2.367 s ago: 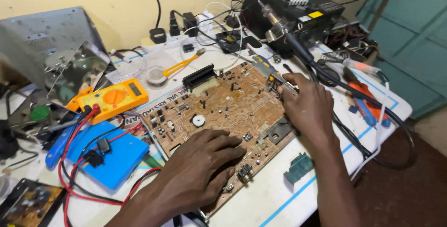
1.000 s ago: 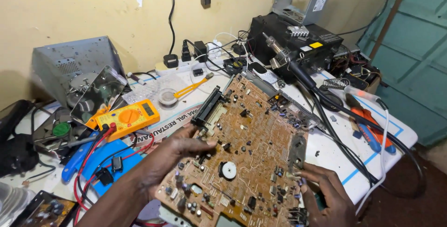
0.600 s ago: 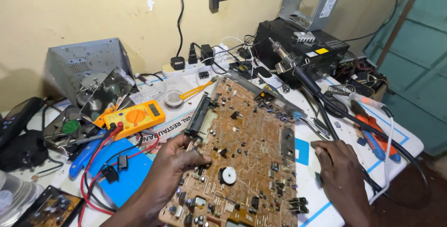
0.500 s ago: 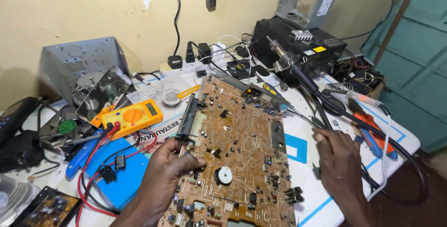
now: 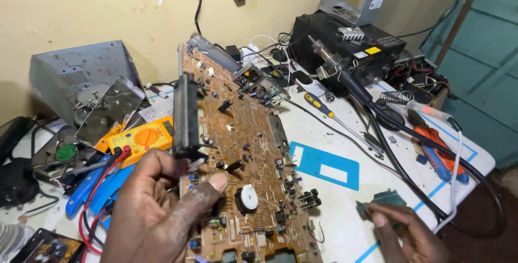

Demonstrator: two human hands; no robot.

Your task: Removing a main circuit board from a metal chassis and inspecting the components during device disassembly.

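Circuit board (image 5: pixel 243 149): large, brown, tilted up on edge above the white table (image 5: pixel 345 209), component side facing the camera.
Board surface: matte brown laminate with fine printed tracks, studded with small black and blue parts, a round white disc (image 5: pixel 249 197), and a long black block (image 5: pixel 186 111) along its left edge.
Left hand (image 5: pixel 156 209): clenched on the board's lower left edge, thumb pressed on the face.
Right hand (image 5: pixel 404 236): low at the table edge, fingers closed around a small green piece (image 5: pixel 384 202).
Nearby: orange multimeter (image 5: pixel 141 140) with red leads just left of the board; yellow-handled screwdriver (image 5: pixel 324 113) lying on the table to its right; black soldering handle (image 5: pixel 345 77) behind.
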